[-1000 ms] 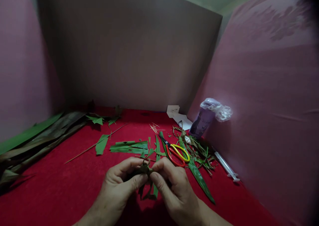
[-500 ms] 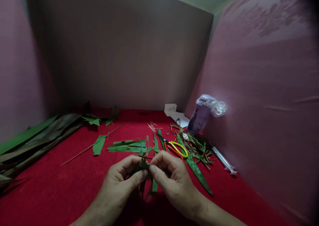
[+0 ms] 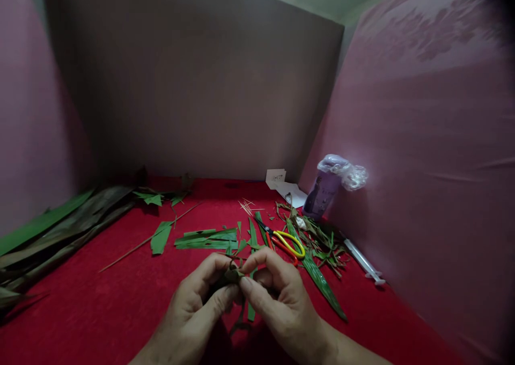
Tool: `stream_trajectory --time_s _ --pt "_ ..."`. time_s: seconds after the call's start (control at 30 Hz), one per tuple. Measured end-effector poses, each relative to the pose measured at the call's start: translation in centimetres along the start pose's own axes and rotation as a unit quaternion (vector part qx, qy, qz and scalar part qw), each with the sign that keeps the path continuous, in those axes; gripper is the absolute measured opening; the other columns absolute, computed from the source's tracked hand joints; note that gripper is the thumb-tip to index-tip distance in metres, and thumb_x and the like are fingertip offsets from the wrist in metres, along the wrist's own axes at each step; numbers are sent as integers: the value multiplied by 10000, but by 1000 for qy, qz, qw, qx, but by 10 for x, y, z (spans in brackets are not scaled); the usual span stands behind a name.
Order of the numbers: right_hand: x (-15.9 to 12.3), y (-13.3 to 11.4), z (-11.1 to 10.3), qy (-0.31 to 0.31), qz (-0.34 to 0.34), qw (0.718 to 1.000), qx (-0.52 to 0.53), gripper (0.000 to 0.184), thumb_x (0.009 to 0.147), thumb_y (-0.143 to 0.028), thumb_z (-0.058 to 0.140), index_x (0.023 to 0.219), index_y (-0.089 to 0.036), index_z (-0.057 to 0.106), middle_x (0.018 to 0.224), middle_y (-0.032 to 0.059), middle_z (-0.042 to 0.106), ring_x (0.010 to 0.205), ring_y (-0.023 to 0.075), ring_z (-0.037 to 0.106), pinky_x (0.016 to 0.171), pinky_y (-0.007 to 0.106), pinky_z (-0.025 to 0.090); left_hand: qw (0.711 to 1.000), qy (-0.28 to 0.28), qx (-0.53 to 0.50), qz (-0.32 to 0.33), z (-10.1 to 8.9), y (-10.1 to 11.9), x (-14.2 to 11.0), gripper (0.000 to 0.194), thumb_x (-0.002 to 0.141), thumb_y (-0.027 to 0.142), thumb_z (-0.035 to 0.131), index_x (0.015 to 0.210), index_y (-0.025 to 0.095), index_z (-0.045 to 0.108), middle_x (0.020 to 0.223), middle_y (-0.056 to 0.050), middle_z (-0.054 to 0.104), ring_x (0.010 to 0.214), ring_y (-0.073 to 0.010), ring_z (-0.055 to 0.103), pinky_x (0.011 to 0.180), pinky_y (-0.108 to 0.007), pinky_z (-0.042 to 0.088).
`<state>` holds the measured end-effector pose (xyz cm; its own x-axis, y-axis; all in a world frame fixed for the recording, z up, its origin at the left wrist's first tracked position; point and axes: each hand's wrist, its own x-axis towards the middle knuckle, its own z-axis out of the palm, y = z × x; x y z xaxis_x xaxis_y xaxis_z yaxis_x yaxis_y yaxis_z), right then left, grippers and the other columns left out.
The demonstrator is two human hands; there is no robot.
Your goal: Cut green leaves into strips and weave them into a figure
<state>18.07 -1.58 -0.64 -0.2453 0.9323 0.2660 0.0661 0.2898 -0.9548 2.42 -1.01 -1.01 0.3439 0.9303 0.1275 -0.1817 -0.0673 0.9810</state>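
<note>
Between my fingertips is a small folded piece of dark green-brown leaf (image 3: pixel 233 275), with a thin strip hanging below it. My left hand (image 3: pixel 203 300) pinches it from the left, thumb on top. From the right, my right hand (image 3: pixel 277 295) grips its edge between thumb and forefinger. Just beyond the hands lie cut green leaf strips (image 3: pixel 207 239) and a pair of scissors (image 3: pixel 286 242) with red and yellow handles. A long green leaf (image 3: pixel 322 284) rests right of my right hand. Fingers partly hide the folded piece.
Leaf scraps (image 3: pixel 322 241) are heaped at right, beside a syringe (image 3: pixel 364 260) and a purple cup (image 3: pixel 323 188) with clear plastic. Toothpicks (image 3: pixel 247 207) and white paper (image 3: pixel 292 193) lie farther back. Long leaves (image 3: pixel 68 223) and a thin stick (image 3: pixel 140 244) lie left on the red cloth (image 3: pixel 92 311).
The folded leaf has turned slightly between my fingers, and its hanging strips have shifted. My left hand has moved a little to the right. Both hands keep their hold.
</note>
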Motion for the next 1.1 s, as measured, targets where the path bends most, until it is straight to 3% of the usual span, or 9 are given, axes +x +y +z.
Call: stream_trajectory --time_s 0.23,0.4,0.67,0.8,0.97,1.1 --pt "-2 2 0 -7 -24 999 -28 152 867 -294 504 771 -180 475 501 -71 378 423 68 291 411 220 206 999 29 0 26 -1 -6 -3 76 814 302 617 852 237 627 754 20 561 706 -129 509 652 -202 453" --pt "-2 -1 0 -18 -50 998 -43 153 899 -289 451 783 -190 456 486 -89 315 407 69 278 400 217 212 998 47 -33 12 0 -11 -4 62 821 296 620 857 246 621 758 31 555 700 -112 492 643 -178 437" --pt "-1 1 1 3 -32 997 -64 185 887 -292 460 735 -187 456 486 -87 322 409 66 269 399 214 205 998 28 -51 10 -1 -9 2 173 771 293 687 932 278 624 843 34 603 788 -116 539 704 -174 456" --pt "-2 2 2 0 -26 998 -59 195 891 -301 459 733 -186 458 492 -87 321 420 66 267 411 215 204 997 21 -79 -3 3 -12 2 82 820 295 631 885 245 624 790 37 587 709 -90 524 635 -159 442" --pt "1 3 1 5 10 1000 -24 202 882 -309 488 724 -187 454 507 -90 322 441 63 265 426 209 208 993 63 -96 -26 6 -8 2 181 768 334 683 891 237 593 663 54 590 539 -59 496 496 -138 397" --pt "3 2 -1 15 51 998 19 206 863 -308 513 709 -190 445 501 -93 334 438 59 272 423 199 204 994 37 -80 -68 2 -1 3 252 762 374 675 939 238 558 577 47 602 450 -70 501 434 -154 398"
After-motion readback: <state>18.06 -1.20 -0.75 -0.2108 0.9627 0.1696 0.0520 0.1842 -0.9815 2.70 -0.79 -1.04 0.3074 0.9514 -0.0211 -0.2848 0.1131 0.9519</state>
